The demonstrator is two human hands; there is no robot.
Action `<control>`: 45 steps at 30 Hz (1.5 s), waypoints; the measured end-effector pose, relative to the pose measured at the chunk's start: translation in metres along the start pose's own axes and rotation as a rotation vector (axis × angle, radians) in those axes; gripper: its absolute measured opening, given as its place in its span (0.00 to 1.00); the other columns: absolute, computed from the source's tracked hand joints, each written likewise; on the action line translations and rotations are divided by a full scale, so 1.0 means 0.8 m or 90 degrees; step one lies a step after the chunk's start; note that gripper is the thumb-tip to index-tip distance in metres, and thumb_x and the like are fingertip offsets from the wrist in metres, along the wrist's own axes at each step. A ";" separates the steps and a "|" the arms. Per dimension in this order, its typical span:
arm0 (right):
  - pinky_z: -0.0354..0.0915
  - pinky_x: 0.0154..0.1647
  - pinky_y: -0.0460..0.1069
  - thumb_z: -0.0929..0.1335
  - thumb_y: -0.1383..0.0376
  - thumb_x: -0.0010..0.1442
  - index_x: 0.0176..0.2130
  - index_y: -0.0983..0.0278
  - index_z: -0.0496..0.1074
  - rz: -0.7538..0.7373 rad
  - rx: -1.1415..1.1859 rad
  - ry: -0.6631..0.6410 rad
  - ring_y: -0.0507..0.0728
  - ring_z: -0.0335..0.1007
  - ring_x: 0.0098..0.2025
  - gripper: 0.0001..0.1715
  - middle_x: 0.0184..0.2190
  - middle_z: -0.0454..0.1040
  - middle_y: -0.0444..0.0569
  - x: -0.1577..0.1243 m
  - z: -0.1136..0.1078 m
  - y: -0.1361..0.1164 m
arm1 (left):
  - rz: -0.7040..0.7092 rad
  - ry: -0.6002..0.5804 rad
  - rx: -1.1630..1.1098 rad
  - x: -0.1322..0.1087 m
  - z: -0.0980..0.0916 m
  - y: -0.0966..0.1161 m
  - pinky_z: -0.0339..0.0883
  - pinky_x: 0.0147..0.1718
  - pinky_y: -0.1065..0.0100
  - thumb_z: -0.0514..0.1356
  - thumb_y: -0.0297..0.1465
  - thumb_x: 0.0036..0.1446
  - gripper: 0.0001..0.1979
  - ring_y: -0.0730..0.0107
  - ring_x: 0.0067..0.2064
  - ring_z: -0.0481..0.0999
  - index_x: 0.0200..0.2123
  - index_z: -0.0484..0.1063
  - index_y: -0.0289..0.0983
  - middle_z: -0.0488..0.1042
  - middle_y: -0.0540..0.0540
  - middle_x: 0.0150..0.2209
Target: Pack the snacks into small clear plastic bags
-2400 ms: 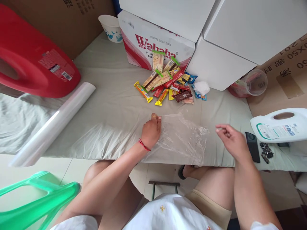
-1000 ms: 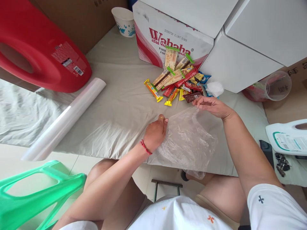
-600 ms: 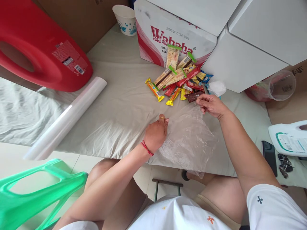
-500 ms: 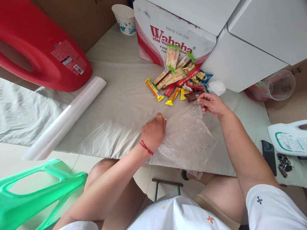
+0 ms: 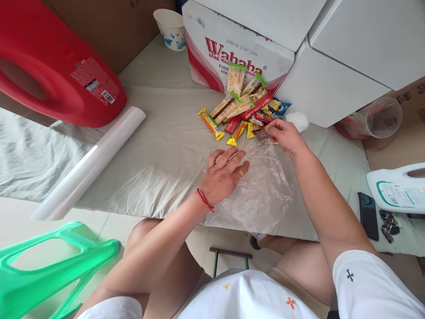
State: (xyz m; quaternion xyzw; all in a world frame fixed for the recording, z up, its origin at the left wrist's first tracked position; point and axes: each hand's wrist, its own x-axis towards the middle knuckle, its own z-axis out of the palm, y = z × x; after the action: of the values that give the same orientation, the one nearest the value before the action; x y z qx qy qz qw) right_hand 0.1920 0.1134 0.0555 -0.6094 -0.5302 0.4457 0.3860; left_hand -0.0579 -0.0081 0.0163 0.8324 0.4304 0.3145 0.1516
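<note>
A clear plastic bag (image 5: 265, 190) lies crumpled on the grey cloth in front of me, its lower end hanging over the edge. My right hand (image 5: 283, 136) pinches the bag's upper edge beside the snack pile. My left hand (image 5: 224, 173), palm down with fingers spread, rests at the bag's left side and grips nothing. Just beyond the hands lie several wrapped snack bars, among them a yellow-orange bar (image 5: 211, 124), a long red packet (image 5: 257, 105) and green-ended cracker packs (image 5: 236, 79). A dark brown wrapper is partly hidden behind the bag and my right fingers.
Behind the snacks stands a Wahaha carton (image 5: 239, 48), with a paper cup (image 5: 171, 30) to its left. At left are a red jug (image 5: 66, 66) and a plastic film roll (image 5: 89, 164). A white bottle (image 5: 398, 190), phone (image 5: 368, 216) and keys (image 5: 389, 226) lie at right.
My left hand has gone from closed on the bag's left edge to spread fingers, reaching slightly forward and right. My right hand has shifted slightly left with the bag's edge.
</note>
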 end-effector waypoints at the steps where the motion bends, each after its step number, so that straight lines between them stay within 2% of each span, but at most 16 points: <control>1: 0.63 0.24 0.44 0.81 0.61 0.49 0.28 0.62 0.74 0.015 0.024 0.001 0.49 0.64 0.24 0.15 0.25 0.71 0.41 0.000 -0.005 0.000 | -0.002 -0.008 0.004 0.000 0.003 -0.001 0.50 0.69 0.42 0.52 0.29 0.73 0.16 0.51 0.70 0.66 0.54 0.78 0.45 0.75 0.40 0.63; 6: 0.74 0.33 0.51 0.81 0.58 0.50 0.31 0.60 0.72 0.123 0.154 -0.014 0.56 0.76 0.32 0.19 0.33 0.80 0.48 -0.002 -0.015 0.019 | -0.188 -0.016 0.088 0.002 0.019 0.000 0.50 0.68 0.34 0.52 0.40 0.73 0.24 0.39 0.70 0.64 0.63 0.71 0.33 0.70 0.26 0.65; 11: 0.69 0.27 0.47 0.80 0.48 0.54 0.34 0.58 0.69 0.107 0.203 0.042 0.53 0.71 0.27 0.24 0.30 0.78 0.45 -0.002 -0.024 0.045 | -0.281 -0.112 0.146 0.008 0.024 0.000 0.51 0.71 0.39 0.62 0.37 0.65 0.18 0.36 0.74 0.55 0.52 0.76 0.31 0.67 0.27 0.66; 14: 0.68 0.27 0.47 0.78 0.42 0.55 0.44 0.56 0.73 0.103 0.168 -0.054 0.53 0.72 0.30 0.28 0.36 0.81 0.47 -0.010 -0.047 0.048 | -0.307 -0.152 0.083 0.017 0.013 -0.013 0.63 0.65 0.44 0.62 0.31 0.62 0.09 0.41 0.68 0.66 0.44 0.78 0.35 0.70 0.31 0.62; 17: 0.63 0.26 0.45 0.83 0.51 0.47 0.55 0.56 0.74 0.126 0.089 -0.207 0.52 0.73 0.32 0.40 0.41 0.83 0.49 -0.024 -0.067 0.047 | -0.305 -0.159 0.023 0.025 -0.001 -0.035 0.69 0.59 0.47 0.60 0.28 0.61 0.07 0.46 0.59 0.72 0.41 0.78 0.37 0.75 0.35 0.54; 19: 0.57 0.23 0.43 0.85 0.57 0.43 0.56 0.57 0.75 0.157 0.037 -0.270 0.53 0.72 0.33 0.42 0.41 0.83 0.50 -0.034 -0.069 0.049 | -0.279 -0.180 -0.002 0.030 -0.008 -0.048 0.69 0.60 0.47 0.59 0.25 0.59 0.09 0.48 0.59 0.73 0.40 0.79 0.38 0.77 0.38 0.52; 22: 0.48 0.20 0.42 0.84 0.57 0.42 0.48 0.59 0.79 0.186 -0.009 -0.294 0.49 0.65 0.27 0.34 0.31 0.77 0.43 -0.047 -0.056 0.057 | -0.279 -0.193 -0.010 0.036 -0.014 -0.063 0.68 0.62 0.47 0.60 0.25 0.59 0.11 0.48 0.62 0.71 0.43 0.80 0.38 0.75 0.39 0.57; 24: 0.44 0.20 0.43 0.83 0.55 0.42 0.42 0.61 0.80 0.186 -0.018 -0.257 0.47 0.56 0.23 0.28 0.25 0.70 0.38 -0.057 -0.044 0.063 | -0.340 -0.135 0.020 0.037 -0.017 -0.066 0.67 0.62 0.43 0.64 0.28 0.59 0.14 0.43 0.64 0.69 0.49 0.79 0.37 0.71 0.35 0.61; 27: 0.43 0.21 0.44 0.81 0.50 0.43 0.32 0.62 0.75 0.181 0.007 -0.110 0.46 0.48 0.21 0.25 0.22 0.64 0.36 -0.074 -0.024 0.073 | -0.385 0.074 0.073 0.034 -0.023 -0.057 0.65 0.64 0.38 0.66 0.33 0.59 0.20 0.41 0.67 0.66 0.55 0.75 0.38 0.67 0.32 0.63; 29: 0.43 0.21 0.46 0.80 0.48 0.44 0.29 0.61 0.70 0.173 0.029 -0.024 0.47 0.47 0.21 0.25 0.21 0.61 0.36 -0.088 -0.012 0.080 | -0.304 0.232 0.113 0.027 -0.024 -0.040 0.63 0.66 0.38 0.62 0.32 0.64 0.15 0.46 0.69 0.64 0.54 0.74 0.43 0.67 0.35 0.63; 31: 0.45 0.22 0.46 0.78 0.47 0.47 0.29 0.59 0.68 0.157 0.038 0.026 0.48 0.48 0.22 0.25 0.21 0.60 0.37 -0.101 -0.001 0.087 | -0.164 0.298 0.147 0.020 -0.019 -0.017 0.62 0.65 0.37 0.56 0.30 0.69 0.11 0.49 0.69 0.65 0.50 0.75 0.45 0.71 0.38 0.60; 33: 0.47 0.23 0.47 0.77 0.46 0.49 0.29 0.59 0.67 0.140 0.039 0.070 0.49 0.49 0.22 0.25 0.21 0.59 0.37 -0.113 0.009 0.092 | -0.001 0.231 0.124 0.015 -0.006 0.005 0.64 0.62 0.38 0.54 0.30 0.70 0.11 0.50 0.63 0.73 0.45 0.76 0.42 0.79 0.39 0.51; 35: 0.51 0.24 0.47 0.77 0.47 0.49 0.29 0.59 0.67 0.121 0.047 0.117 0.49 0.52 0.24 0.24 0.22 0.61 0.38 -0.123 0.014 0.093 | 0.091 0.046 0.077 0.011 0.012 0.021 0.63 0.64 0.43 0.51 0.31 0.73 0.15 0.54 0.63 0.75 0.50 0.77 0.41 0.81 0.41 0.52; 38: 0.61 0.29 0.46 0.79 0.48 0.48 0.30 0.59 0.69 0.095 0.096 0.149 0.50 0.61 0.28 0.24 0.26 0.67 0.41 -0.133 0.008 0.087 | -0.005 -0.108 0.099 0.007 0.038 0.030 0.53 0.70 0.37 0.49 0.41 0.75 0.25 0.45 0.73 0.63 0.64 0.72 0.35 0.69 0.33 0.69; 41: 0.70 0.36 0.48 0.81 0.48 0.44 0.32 0.59 0.71 0.114 0.173 0.107 0.53 0.71 0.35 0.26 0.35 0.76 0.45 -0.133 -0.015 0.074 | -0.044 -0.208 0.131 0.001 0.052 0.024 0.41 0.72 0.28 0.49 0.50 0.73 0.34 0.39 0.78 0.49 0.73 0.62 0.37 0.54 0.32 0.77; 45: 0.60 0.22 0.45 0.85 0.51 0.39 0.32 0.60 0.70 0.213 0.184 0.009 0.50 0.65 0.25 0.31 0.30 0.76 0.45 -0.128 -0.058 0.062 | 0.009 -0.272 0.144 -0.004 0.050 0.013 0.30 0.72 0.26 0.49 0.56 0.71 0.39 0.42 0.80 0.44 0.76 0.57 0.42 0.49 0.36 0.79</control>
State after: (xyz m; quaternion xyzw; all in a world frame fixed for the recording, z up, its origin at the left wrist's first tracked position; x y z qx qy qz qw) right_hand 0.2467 0.0056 0.0367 -0.6305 -0.3495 0.5704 0.3937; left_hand -0.0267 -0.0161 -0.0097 0.8948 0.4150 0.0818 0.1429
